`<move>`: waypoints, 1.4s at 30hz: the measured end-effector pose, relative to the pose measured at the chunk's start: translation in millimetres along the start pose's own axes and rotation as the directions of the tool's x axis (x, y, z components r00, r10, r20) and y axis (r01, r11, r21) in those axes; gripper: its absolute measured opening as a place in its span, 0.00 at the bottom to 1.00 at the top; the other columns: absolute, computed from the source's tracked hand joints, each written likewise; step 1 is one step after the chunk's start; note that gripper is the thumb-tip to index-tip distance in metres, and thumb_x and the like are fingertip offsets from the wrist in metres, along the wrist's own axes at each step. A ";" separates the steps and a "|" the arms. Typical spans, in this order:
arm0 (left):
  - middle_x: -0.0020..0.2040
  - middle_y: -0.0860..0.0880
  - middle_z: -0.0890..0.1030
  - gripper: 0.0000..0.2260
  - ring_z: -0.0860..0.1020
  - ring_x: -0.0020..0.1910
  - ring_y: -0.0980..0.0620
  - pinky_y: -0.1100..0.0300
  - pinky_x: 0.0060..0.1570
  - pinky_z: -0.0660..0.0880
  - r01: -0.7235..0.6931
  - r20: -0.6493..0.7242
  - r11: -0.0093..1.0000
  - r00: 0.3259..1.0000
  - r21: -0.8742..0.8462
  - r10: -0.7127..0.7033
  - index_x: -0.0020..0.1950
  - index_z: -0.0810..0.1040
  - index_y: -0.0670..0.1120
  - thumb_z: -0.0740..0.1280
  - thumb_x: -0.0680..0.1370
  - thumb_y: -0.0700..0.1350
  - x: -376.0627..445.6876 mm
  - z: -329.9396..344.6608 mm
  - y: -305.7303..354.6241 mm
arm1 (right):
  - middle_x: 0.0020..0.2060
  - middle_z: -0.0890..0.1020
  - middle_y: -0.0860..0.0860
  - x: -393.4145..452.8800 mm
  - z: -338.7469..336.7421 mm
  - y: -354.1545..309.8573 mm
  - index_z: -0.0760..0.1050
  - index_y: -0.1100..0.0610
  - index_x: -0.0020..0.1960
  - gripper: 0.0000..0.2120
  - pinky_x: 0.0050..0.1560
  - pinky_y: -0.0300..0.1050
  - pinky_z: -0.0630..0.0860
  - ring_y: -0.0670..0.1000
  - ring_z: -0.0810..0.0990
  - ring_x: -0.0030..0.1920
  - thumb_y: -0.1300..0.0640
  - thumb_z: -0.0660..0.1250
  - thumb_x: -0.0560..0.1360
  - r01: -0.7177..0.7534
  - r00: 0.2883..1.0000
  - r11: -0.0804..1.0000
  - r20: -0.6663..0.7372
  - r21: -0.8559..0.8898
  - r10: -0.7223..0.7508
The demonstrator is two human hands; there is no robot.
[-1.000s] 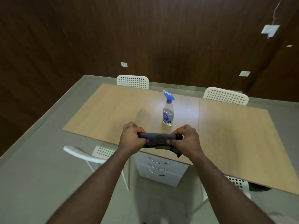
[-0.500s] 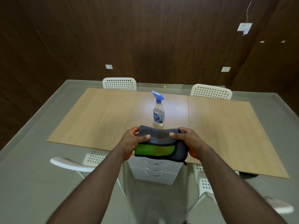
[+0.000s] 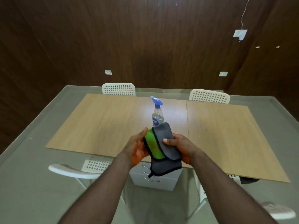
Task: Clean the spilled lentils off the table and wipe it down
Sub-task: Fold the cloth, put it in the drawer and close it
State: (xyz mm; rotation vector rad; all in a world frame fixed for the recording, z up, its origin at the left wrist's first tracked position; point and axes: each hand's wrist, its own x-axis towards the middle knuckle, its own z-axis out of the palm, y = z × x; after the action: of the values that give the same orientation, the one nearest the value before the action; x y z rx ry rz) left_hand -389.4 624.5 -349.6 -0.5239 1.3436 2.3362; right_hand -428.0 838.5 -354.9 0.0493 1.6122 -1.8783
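Both hands held the cloth above the desk edge: left hand grip cupping it, right hand grip pinching the fold, probably making a wiping pad. Spray bottle stood upright, reachable.

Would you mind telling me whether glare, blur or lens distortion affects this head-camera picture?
Head view: a pale glare patch sits on the table around the spray bottle; wide-angle distortion bows the table edges and walls; the cloth, the left hand and the right hand look fairly sharp, the near chairs softer.
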 end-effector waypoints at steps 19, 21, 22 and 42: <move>0.64 0.46 0.85 0.21 0.82 0.65 0.43 0.49 0.52 0.83 -0.353 0.115 0.871 0.936 0.341 0.334 0.42 0.88 0.44 0.61 0.76 0.23 12.5 -14.6 -7.0 | 0.60 0.87 0.52 -7.4 -9.9 3.1 0.86 0.64 0.47 0.17 0.59 0.52 0.84 0.56 0.84 0.63 0.79 0.62 0.76 0.327 0.933 0.920 -0.083 -0.217 -0.351; 0.58 0.46 0.86 0.14 0.82 0.57 0.38 0.49 0.46 0.80 -0.277 0.097 0.907 0.961 0.319 0.259 0.44 0.86 0.43 0.61 0.75 0.33 17.9 -19.8 -10.1 | 0.60 0.87 0.50 -8.5 -12.7 3.8 0.87 0.63 0.47 0.20 0.58 0.48 0.84 0.54 0.84 0.63 0.81 0.62 0.74 0.315 0.934 0.911 -0.086 -0.266 -0.348; 0.53 0.45 0.85 0.10 0.80 0.53 0.38 0.50 0.45 0.79 -0.223 0.075 0.932 0.975 0.286 0.210 0.44 0.85 0.43 0.63 0.73 0.39 18.8 -21.6 -10.9 | 0.61 0.86 0.49 -8.7 -14.5 4.2 0.88 0.62 0.47 0.22 0.59 0.48 0.83 0.54 0.83 0.65 0.82 0.61 0.72 0.302 0.939 0.908 -0.076 -0.292 -0.337; 0.57 0.39 0.86 0.23 0.84 0.58 0.40 0.48 0.53 0.83 0.061 -0.049 0.936 0.998 0.347 -0.047 0.66 0.79 0.43 0.81 0.72 0.40 70.6 12.6 -52.9 | 0.52 0.88 0.54 10.1 -71.7 71.6 0.83 0.56 0.60 0.21 0.59 0.59 0.84 0.58 0.86 0.56 0.56 0.83 0.70 -0.076 0.974 0.976 -0.226 -0.206 0.028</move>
State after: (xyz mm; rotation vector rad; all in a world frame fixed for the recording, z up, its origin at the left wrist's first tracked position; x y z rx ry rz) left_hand -424.3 670.4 -417.6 -0.4903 1.6926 1.9889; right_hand -427.6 896.1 -438.9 0.2147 1.9373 -1.6970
